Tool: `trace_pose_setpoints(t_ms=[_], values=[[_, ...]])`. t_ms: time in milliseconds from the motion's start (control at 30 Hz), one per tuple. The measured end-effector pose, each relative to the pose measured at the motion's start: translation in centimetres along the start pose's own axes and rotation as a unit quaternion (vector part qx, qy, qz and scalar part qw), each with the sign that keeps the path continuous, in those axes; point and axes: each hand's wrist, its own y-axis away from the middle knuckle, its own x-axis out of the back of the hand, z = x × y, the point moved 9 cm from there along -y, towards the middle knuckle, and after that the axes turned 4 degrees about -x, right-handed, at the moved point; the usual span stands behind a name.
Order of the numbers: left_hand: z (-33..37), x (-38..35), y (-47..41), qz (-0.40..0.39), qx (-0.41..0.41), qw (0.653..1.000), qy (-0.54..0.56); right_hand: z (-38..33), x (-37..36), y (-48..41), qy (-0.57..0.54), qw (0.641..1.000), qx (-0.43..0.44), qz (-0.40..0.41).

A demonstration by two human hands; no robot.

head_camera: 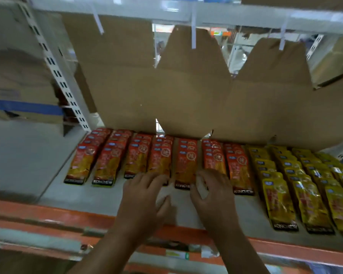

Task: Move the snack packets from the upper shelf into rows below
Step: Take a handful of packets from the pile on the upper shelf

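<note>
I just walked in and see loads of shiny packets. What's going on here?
A person seems to be tidying snack packets on a shelf. The left hand and right hand touch the front ends of the middle red packet rows. Red rows fill the left side and yellow rows the right, with cardboard standing behind them.

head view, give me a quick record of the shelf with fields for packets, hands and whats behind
shelf: grey board, orange front rail
red packets: seven overlapped rows, left and middle
yellow packets: rows right of the red, running out of frame
left hand: fairly straight fingers over the fourth red row's front end
right hand: curved fingers at the sixth red row's front end, grip unclear
behind: brown cardboard standing upright
</note>
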Motion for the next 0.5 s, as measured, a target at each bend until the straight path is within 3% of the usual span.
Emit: trace_pose_setpoints(t_ms=[133,300,500], values=[[-3.2,6.1,0.1,0.050,0.001,0.999,0.004,-7.2,-1.9,-0.5,-0.036,0.999,0.031,-0.007],[-7.1,19.1,0.4,0.125,-0.006,0.992,-0.026,-21.2,-3.0,-2.7,-0.085,0.987,0.137,-0.011],[-11.7,37.1,3.3,0.234,-0.016,0.970,-0.069,-39.4,-1.8,-4.8,-0.131,0.956,0.256,0.062]])
